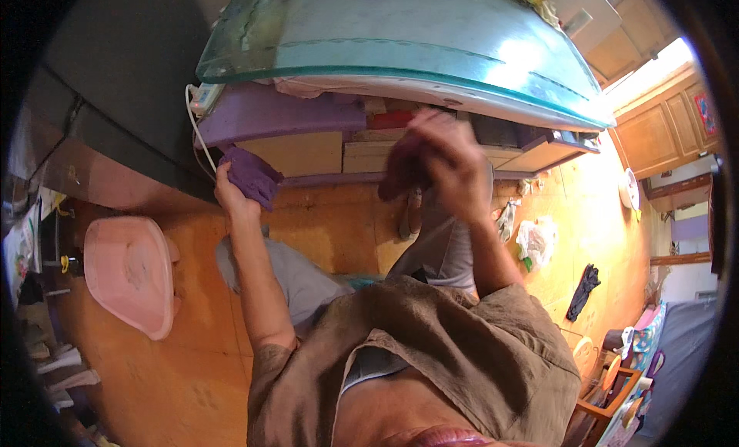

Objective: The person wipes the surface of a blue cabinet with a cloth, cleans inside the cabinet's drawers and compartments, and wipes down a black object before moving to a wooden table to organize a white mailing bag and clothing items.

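Note:
On the left, my left hand grips a folded purple cloth by its near edge. The cloth is in front of the cream drawer fronts of a low purple cabinet. My right hand is blurred by motion, raised above my knee. A dark maroon cloth-like item hangs from its fingers; blur hides its exact shape. Beyond both hands lies a glass tabletop, which overhangs the cabinet's open shelf. A red item shows inside that shelf.
A pink plastic basin stands on the tiled floor to my left. A white power strip with a cable is at the cabinet's left end. To my right lie plastic bags and a black cloth item. Wooden furniture stands lower right.

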The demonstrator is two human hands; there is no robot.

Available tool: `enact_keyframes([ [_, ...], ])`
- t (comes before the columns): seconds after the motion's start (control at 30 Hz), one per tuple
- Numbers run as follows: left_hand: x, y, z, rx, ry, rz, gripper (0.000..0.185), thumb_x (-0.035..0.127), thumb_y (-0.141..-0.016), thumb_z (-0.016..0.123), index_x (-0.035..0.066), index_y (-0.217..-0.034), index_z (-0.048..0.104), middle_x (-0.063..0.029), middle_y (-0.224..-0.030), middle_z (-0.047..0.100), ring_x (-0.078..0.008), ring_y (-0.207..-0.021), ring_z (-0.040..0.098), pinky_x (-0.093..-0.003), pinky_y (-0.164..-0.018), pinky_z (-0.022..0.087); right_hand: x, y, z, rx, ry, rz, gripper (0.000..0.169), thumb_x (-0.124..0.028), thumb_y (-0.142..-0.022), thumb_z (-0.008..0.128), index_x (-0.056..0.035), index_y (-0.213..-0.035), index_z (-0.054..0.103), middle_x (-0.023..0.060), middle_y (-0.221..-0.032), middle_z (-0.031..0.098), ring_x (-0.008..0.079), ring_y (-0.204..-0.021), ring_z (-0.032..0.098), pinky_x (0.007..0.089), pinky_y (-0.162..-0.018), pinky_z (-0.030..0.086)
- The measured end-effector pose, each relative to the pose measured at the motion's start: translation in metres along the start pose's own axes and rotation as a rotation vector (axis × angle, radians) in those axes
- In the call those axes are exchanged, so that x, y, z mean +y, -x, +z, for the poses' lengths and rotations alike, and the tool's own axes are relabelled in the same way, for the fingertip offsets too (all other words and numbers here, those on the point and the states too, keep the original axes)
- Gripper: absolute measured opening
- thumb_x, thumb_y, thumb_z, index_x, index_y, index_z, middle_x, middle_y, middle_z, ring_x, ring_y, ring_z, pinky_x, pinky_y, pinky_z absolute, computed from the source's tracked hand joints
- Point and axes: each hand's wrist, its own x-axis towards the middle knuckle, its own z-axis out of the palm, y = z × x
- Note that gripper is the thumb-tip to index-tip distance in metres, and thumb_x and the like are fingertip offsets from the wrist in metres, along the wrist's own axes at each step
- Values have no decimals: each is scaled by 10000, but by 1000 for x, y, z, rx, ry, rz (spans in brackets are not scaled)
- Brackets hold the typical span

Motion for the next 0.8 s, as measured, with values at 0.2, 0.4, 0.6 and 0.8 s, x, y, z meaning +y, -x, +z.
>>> enact_keyframes([
  [0.2,-19,15,13,-118,-56,-100,358,232,-868,613,24,-1159,585,-99,-1162,618,-289,-1057,604,-433,-905,511,105,-45,-100,417,564,96,307,-194,-953,585,-144,-1243,671,95,-1291,644,321,-1232,533,394,-1065,408],
  [0.4,-45,34,13,-141,-95,-202,372,261,-901,572,47,-1206,582,-120,-1217,616,-314,-1122,583,-466,-988,475,75,-63,-24,368,572,-23,240,-214,-904,592,-123,-1099,699,114,-1085,685,303,-1082,608,439,-996,455],
  [0.6,-72,26,18,-214,-67,-282,360,242,-890,563,55,-1197,593,-119,-1211,627,-319,-1123,591,-472,-992,482,-15,-126,113,222,595,-50,514,-493,-835,659,-86,-1150,666,212,-1164,599,428,-1160,487,515,-1007,390],
  [0.8,-105,49,56,-171,-278,-308,425,308,-866,595,54,-1207,579,-102,-1169,610,-303,-1077,595,-462,-925,505,-51,-180,160,-168,475,-109,422,-454,-869,613,-139,-1139,691,206,-1106,642,417,-1165,501,493,-996,397],
])
